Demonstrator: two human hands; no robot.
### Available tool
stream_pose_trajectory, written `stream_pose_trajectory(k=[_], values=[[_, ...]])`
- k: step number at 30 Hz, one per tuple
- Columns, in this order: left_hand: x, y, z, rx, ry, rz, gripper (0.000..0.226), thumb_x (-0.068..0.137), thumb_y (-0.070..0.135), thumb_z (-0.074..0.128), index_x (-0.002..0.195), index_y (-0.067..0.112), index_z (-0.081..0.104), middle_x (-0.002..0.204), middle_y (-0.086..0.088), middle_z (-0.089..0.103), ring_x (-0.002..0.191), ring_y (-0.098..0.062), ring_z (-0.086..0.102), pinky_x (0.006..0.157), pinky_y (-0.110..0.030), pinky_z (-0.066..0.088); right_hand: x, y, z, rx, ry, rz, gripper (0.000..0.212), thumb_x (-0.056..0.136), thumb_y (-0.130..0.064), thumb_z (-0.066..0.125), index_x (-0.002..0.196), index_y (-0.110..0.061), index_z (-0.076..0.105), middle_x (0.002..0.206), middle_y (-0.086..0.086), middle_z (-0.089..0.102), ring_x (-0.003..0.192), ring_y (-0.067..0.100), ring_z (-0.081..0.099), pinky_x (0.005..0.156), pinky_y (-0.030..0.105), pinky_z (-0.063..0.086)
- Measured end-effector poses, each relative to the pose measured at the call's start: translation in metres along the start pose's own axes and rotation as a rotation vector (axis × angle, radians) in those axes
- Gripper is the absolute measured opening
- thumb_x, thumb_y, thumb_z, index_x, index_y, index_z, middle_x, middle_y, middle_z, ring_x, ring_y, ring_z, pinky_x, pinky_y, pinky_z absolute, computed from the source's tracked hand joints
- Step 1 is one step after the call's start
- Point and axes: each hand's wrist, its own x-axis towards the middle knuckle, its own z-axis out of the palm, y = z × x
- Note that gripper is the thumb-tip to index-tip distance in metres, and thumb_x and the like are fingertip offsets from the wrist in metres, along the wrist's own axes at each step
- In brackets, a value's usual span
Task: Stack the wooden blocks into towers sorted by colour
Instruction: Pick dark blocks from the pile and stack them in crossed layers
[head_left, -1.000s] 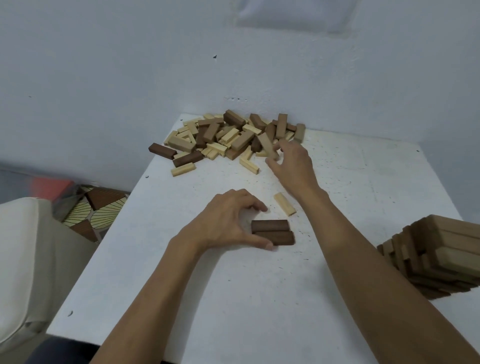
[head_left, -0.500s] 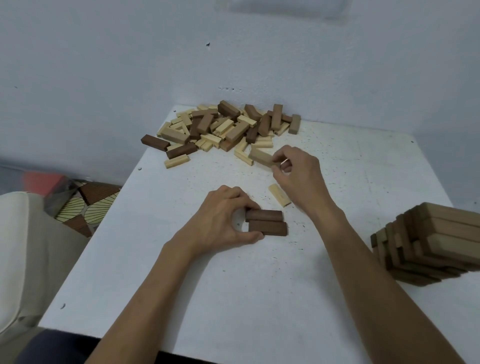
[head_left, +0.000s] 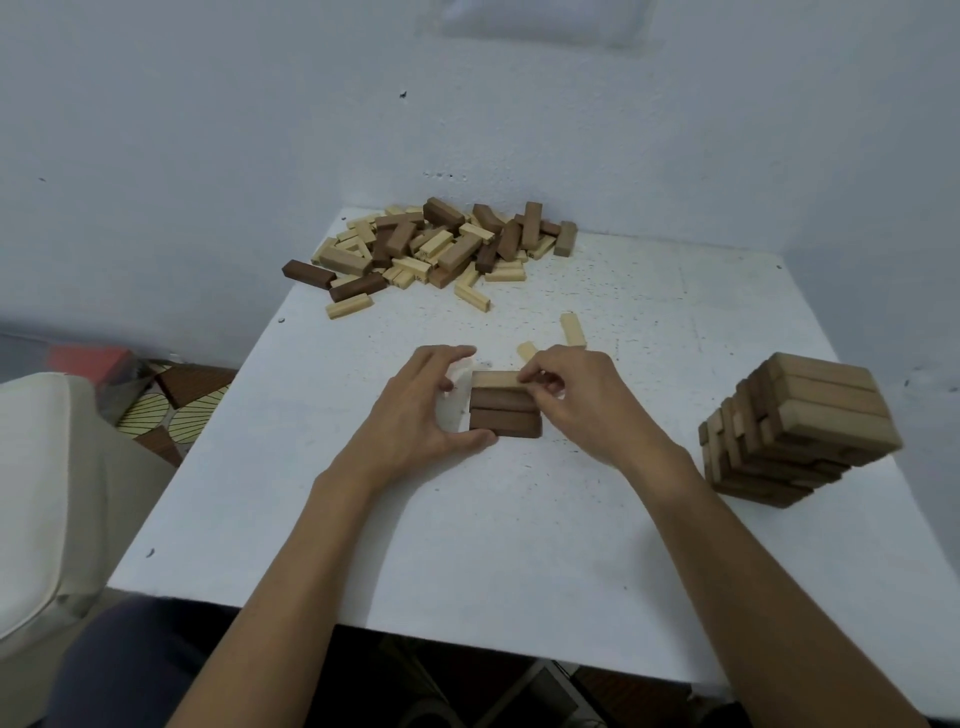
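Note:
Two dark brown blocks (head_left: 504, 415) lie side by side on the white table (head_left: 519, 545). A light tan block (head_left: 496, 380) sits against their far side, pinched by my right hand (head_left: 576, 400). My left hand (head_left: 421, 410) curls round the left end of the row, thumb against the near dark block. A heap of mixed light and dark blocks (head_left: 431, 249) lies at the table's far edge. A finished tower of mid-brown blocks (head_left: 795, 436) stands at the right.
Two loose light blocks (head_left: 572, 329) lie just beyond my hands. The wall closes the table's far and right sides. A white cushioned seat (head_left: 47, 493) and patterned floor items (head_left: 166, 410) sit to the left, below the table edge.
My right hand brought a light tan block from near the heap down to the far side of the two dark blocks. My left hand stayed at the dark blocks.

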Motion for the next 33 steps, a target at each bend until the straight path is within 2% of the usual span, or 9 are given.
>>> stream_pose_trajectory(k=[2, 4, 7, 12, 15, 19, 23, 26, 33], values=[[0.002, 0.002, -0.001, 0.061, -0.043, 0.020, 0.078, 0.069, 0.054, 0.073, 0.139, 0.034, 0.045, 0.135, 0.018, 0.047, 0.107, -0.004, 0.049, 0.096, -0.031, 0.042, -0.004, -0.003, 0.000, -0.002, 0.003, 0.006, 0.019, 0.094, -0.010, 0.058, 0.104, -0.010, 0.073, 0.098, 0.000, 0.070, 0.085, 0.011, 0.062, 0.082, 0.026, 0.052], [0.004, 0.003, -0.002, 0.097, -0.074, 0.012, 0.073, 0.071, 0.056, 0.069, 0.136, 0.032, 0.050, 0.133, 0.016, 0.053, 0.110, -0.007, 0.047, 0.099, -0.033, 0.040, -0.010, -0.005, 0.000, 0.033, 0.020, -0.002, 0.019, 0.093, -0.015, 0.060, 0.107, -0.010, 0.071, 0.092, -0.006, 0.066, 0.081, 0.002, 0.059, 0.078, 0.015, 0.049], [0.005, 0.002, 0.000, 0.112, -0.101, 0.019, 0.065, 0.075, 0.049, 0.076, 0.133, 0.027, 0.055, 0.131, 0.012, 0.056, 0.106, -0.005, 0.049, 0.093, -0.023, 0.039, -0.020, -0.006, 0.002, 0.034, -0.053, -0.013, 0.034, 0.088, -0.029, 0.068, 0.120, -0.016, 0.064, 0.098, -0.015, 0.055, 0.086, -0.011, 0.049, 0.075, 0.003, 0.037], [0.002, 0.005, 0.003, 0.063, -0.088, 0.002, 0.060, 0.077, 0.035, 0.079, 0.132, 0.020, 0.060, 0.132, 0.009, 0.056, 0.096, -0.002, 0.056, 0.083, -0.002, 0.034, -0.033, -0.006, 0.009, -0.048, -0.123, -0.030, 0.048, 0.090, -0.031, 0.065, 0.135, -0.020, 0.054, 0.126, 0.002, 0.054, 0.111, 0.022, 0.046, 0.089, 0.024, 0.032], [0.003, 0.008, 0.003, 0.071, -0.095, 0.003, 0.061, 0.077, 0.033, 0.080, 0.133, 0.019, 0.060, 0.134, 0.007, 0.056, 0.098, -0.004, 0.056, 0.082, -0.001, 0.032, -0.036, -0.006, 0.011, -0.048, -0.121, -0.030, 0.047, 0.092, -0.027, 0.064, 0.137, -0.020, 0.053, 0.132, 0.006, 0.052, 0.114, 0.024, 0.046, 0.092, 0.025, 0.034], [0.006, 0.008, -0.002, 0.079, -0.150, -0.006, 0.064, 0.075, 0.034, 0.082, 0.133, 0.020, 0.059, 0.133, 0.008, 0.056, 0.099, -0.004, 0.056, 0.081, -0.002, 0.034, -0.032, -0.004, 0.003, -0.032, -0.174, -0.020, 0.049, 0.090, -0.028, 0.067, 0.136, -0.022, 0.055, 0.134, 0.001, 0.053, 0.110, 0.020, 0.053, 0.099, 0.036, 0.044], [0.009, 0.010, -0.007, 0.083, -0.199, -0.017, 0.063, 0.075, 0.029, 0.082, 0.132, 0.022, 0.056, 0.128, 0.006, 0.058, 0.099, -0.005, 0.057, 0.084, -0.012, 0.040, -0.031, -0.007, -0.004, 0.003, -0.195, -0.041, 0.039, 0.087, -0.022, 0.070, 0.125, -0.022, 0.059, 0.112, -0.009, 0.056, 0.095, 0.007, 0.053, 0.087, 0.023, 0.046], [0.007, 0.015, -0.008, 0.099, -0.215, -0.007, 0.066, 0.073, 0.031, 0.082, 0.133, 0.024, 0.052, 0.123, 0.005, 0.056, 0.095, -0.006, 0.056, 0.084, -0.020, 0.044, -0.035, -0.012, -0.008, -0.002, -0.182, -0.030, 0.039, 0.084, -0.021, 0.072, 0.121, -0.022, 0.058, 0.105, -0.010, 0.051, 0.087, 0.004, 0.049, 0.082, 0.023, 0.046], [-0.003, 0.057, -0.018, 0.057, -0.181, 0.121, 0.076, 0.065, 0.047, 0.073, 0.133, 0.034, 0.043, 0.122, 0.013, 0.053, 0.096, -0.004, 0.053, 0.087, -0.031, 0.048, -0.063, -0.021, -0.047, -0.093, -0.105, -0.058, 0.048, 0.083, -0.031, 0.070, 0.126, -0.027, 0.050, 0.114, -0.010, 0.050, 0.097, 0.010, 0.040, 0.079, 0.024, 0.036]])
